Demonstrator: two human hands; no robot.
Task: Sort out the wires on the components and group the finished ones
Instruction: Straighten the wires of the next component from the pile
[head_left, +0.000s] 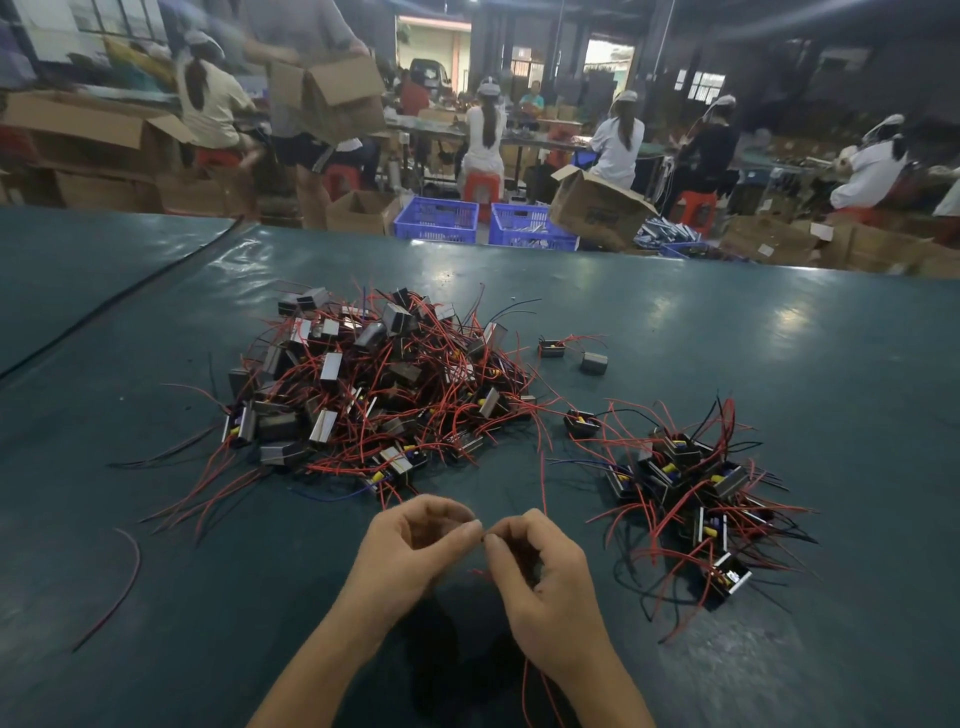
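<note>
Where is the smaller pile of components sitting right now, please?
In the head view, the smaller pile lies on the green table, to the right of the right hand and right of the big tangled pile.

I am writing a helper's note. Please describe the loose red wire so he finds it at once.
Start at the big pile in the middle of the green table. Left of it, nearer the person, one red wire lies alone, bent like a bow. Unlike the others, it has no part attached.
</note>
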